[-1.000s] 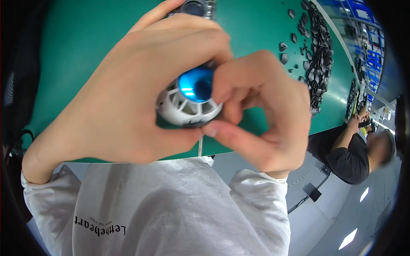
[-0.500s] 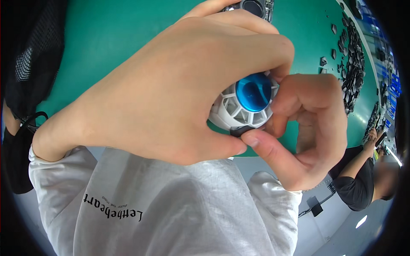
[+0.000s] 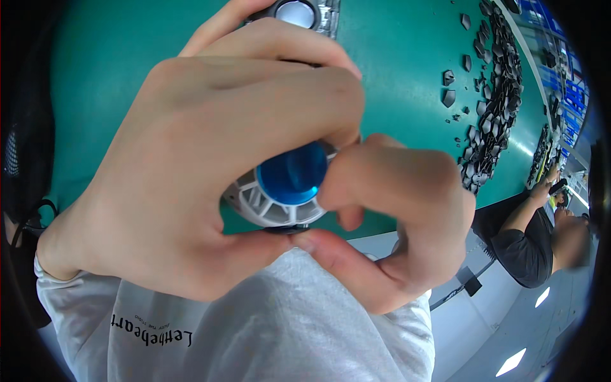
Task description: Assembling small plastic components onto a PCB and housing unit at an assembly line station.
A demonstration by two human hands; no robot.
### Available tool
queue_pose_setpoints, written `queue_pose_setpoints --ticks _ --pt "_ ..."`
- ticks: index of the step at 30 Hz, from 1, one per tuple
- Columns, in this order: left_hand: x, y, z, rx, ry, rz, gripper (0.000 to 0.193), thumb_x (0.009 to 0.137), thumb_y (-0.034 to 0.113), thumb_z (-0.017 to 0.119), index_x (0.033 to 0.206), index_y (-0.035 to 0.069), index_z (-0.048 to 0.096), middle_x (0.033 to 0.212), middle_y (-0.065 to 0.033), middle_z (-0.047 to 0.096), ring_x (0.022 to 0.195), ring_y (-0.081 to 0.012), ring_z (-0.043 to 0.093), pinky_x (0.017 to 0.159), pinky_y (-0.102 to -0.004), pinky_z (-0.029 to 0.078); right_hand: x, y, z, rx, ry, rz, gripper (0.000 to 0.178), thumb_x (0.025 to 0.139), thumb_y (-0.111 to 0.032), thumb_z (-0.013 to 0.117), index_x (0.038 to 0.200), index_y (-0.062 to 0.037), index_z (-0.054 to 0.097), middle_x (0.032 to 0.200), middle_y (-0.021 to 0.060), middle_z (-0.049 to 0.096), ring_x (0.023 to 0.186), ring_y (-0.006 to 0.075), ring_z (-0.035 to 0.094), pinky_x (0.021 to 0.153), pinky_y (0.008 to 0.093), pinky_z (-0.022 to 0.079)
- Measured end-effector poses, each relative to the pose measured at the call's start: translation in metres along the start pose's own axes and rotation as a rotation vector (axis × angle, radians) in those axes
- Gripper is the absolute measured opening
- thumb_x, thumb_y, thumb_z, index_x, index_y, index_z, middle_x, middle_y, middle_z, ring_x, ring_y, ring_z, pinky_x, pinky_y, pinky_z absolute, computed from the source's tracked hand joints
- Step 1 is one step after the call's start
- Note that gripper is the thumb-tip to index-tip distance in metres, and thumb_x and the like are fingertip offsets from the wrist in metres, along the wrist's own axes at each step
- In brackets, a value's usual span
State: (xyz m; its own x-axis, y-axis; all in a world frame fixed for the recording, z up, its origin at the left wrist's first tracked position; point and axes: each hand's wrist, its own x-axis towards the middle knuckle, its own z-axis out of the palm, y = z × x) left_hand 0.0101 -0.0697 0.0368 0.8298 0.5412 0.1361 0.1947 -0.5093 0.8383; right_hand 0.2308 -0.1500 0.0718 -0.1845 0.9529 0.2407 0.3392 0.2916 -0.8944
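A round, pale, wheel-like part with spokes [image 3: 254,202] and a shiny blue domed centre [image 3: 293,173] sits between my two hands above the table. My left hand [image 3: 191,165] is closed around its left and far sides, hiding much of it. At the near rim is a small black piece [image 3: 286,229], with both thumb tips against it. My right hand [image 3: 407,210] has its fingers curled, the fingertips on the right side of the blue centre and the thumb at the black piece. Just past the left fingers, a dark part with a round light centre [image 3: 294,14] is partly visible.
The green table [image 3: 394,83] spreads ahead. Many small dark angular pieces [image 3: 493,121] lie along its right side, a few strewn loose. At far left is a black mesh-like thing [image 3: 25,127]. Another person in a dark shirt [image 3: 525,245] works at the right.
Both hands and the wheel-like part have shifted left and a little lower in view, as has the table scene to the left. The part is tilted differently; the grip stays on it.
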Motion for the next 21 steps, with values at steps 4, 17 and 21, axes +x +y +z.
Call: queue_pose_setpoints --ticks 4,17,21 --pt "0.021 0.014 0.007 0.001 0.000 0.018 0.046 0.051 0.020 0.076 0.094 0.008 0.067 0.103 -0.0076 0.073 0.116 -0.0300 0.061 0.121 -0.0596 0.017 -0.002 -0.002 -0.005 -0.018 -0.025 0.048 0.035 0.058 0.010 0.072 0.092 0.0033 0.064 0.076 0.0066 0.061 0.058 0.0137 0.051 0.055 0.0233 0.044" --pt "0.046 0.016 0.008 0.155 -0.038 0.143 0.053 0.049 0.024 0.077 0.099 0.008 0.070 0.117 -0.0084 0.069 0.119 -0.0291 0.060 0.123 -0.0586 0.014 0.002 0.017 -0.070 -0.468 0.124 0.064 0.019 0.081 -0.008 0.071 0.100 -0.0047 0.071 0.079 0.0010 0.065 0.064 0.0104 0.051 0.062 0.0222 0.044" --pt "0.053 0.019 0.007 0.233 -0.118 0.173 0.053 0.055 0.024 0.077 0.104 0.007 0.067 0.117 -0.0096 0.068 0.118 -0.0285 0.059 0.121 -0.0562 0.016 0.046 0.073 -0.146 -0.763 0.185 0.304 0.017 0.086 -0.005 0.064 0.099 0.0041 0.069 0.081 0.0113 0.064 0.068 0.0208 0.054 0.065 0.0311 0.046"
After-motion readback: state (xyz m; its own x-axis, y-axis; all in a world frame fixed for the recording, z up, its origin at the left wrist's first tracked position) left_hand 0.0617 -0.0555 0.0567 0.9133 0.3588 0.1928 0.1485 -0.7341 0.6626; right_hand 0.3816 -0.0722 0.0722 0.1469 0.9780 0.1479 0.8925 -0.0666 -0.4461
